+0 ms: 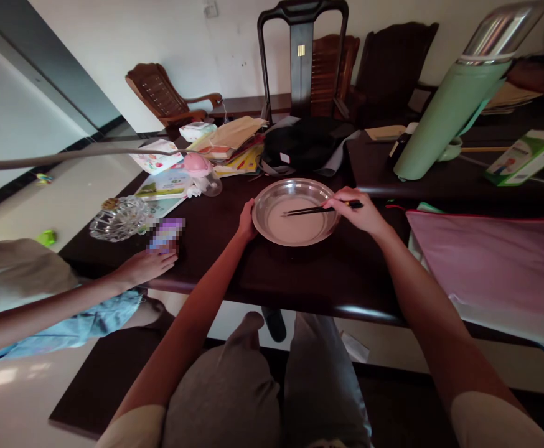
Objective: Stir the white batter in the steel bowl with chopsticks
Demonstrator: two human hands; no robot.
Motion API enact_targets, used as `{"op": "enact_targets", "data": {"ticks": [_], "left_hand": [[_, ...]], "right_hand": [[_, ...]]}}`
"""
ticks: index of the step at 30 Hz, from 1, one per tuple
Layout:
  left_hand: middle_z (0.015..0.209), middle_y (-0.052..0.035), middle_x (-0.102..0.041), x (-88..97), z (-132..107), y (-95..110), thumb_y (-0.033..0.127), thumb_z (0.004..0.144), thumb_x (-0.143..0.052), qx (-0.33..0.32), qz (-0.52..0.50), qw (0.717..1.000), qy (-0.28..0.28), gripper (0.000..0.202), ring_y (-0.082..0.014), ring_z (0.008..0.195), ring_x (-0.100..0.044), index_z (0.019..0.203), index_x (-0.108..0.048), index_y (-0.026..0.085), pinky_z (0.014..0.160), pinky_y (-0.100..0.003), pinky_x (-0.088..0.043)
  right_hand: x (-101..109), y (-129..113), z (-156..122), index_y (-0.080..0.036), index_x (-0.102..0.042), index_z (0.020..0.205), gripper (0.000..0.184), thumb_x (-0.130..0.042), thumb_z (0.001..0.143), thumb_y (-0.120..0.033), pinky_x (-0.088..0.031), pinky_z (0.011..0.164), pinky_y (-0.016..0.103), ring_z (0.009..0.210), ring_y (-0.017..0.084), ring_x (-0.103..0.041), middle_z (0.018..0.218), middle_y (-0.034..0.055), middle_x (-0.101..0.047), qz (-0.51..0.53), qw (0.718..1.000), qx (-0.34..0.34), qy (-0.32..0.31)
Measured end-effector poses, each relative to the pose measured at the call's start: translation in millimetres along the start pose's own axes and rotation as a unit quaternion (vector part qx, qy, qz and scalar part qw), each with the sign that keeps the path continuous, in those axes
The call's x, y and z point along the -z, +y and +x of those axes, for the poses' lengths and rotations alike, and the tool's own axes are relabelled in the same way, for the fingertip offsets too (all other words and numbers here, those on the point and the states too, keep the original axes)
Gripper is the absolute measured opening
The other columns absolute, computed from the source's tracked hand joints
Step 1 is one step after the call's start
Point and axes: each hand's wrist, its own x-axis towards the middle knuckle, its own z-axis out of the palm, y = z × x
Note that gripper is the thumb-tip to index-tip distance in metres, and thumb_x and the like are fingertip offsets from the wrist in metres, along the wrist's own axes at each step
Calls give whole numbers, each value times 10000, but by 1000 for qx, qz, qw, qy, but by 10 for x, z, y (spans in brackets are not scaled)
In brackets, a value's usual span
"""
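Observation:
A shallow stainless steel basin [263,208] sits near the front of the dark table. Pale, smooth stuff [293,228] covers its bottom; whether it is liquid or powder I cannot tell. My left hand [248,221] holds the basin's left rim, most of its fingers hidden behind the side. Dark chopsticks [305,211] are gripped in my right hand [356,210] over the basin's right rim. Their tips point left and reach down to the pale stuff, near the middle.
Another person's hand [148,267] rests at the table's left edge beside a blurred purple item [167,234]. Behind are a glass dish [120,219], a pink-lidded bottle [198,167], stacked papers [232,140] and a black bag [304,143]. A green thermos [454,112] and pink folder [496,249] stand right.

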Motion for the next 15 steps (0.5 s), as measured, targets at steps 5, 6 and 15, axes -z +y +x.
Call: {"op": "enact_targets", "data": {"ticks": [5, 6, 15], "left_hand": [[587, 3, -575, -9, -3, -2, 351, 837, -557, 5, -1, 1000, 4, 249, -175, 668, -606, 648, -570, 189, 720, -298, -491], [597, -1, -585, -10, -4, 0, 349, 836, -553, 8, 0, 1000, 5, 245, -183, 689, -615, 651, -572, 189, 729, -304, -494], [523, 17, -536, 9, 24, 12, 326, 855, -511, -12, 24, 999, 17, 282, -158, 613, -598, 606, -553, 199, 684, -276, -500]], "right_hand": [[217, 86, -39, -245, -705, 615, 449, -514, 900, -535, -451, 778, 374, 695, 196, -609, 646, 39, -683, 41, 990, -61, 116], [214, 79, -45, -240, -701, 607, 459, -512, 899, -540, -458, 767, 370, 687, 195, -615, 647, 39, -685, 48, 991, -62, 108], [215, 112, -18, -270, -733, 652, 444, -529, 863, -603, -458, 806, 386, 728, 201, -613, 663, 27, -687, -10, 992, -42, 123]]}}
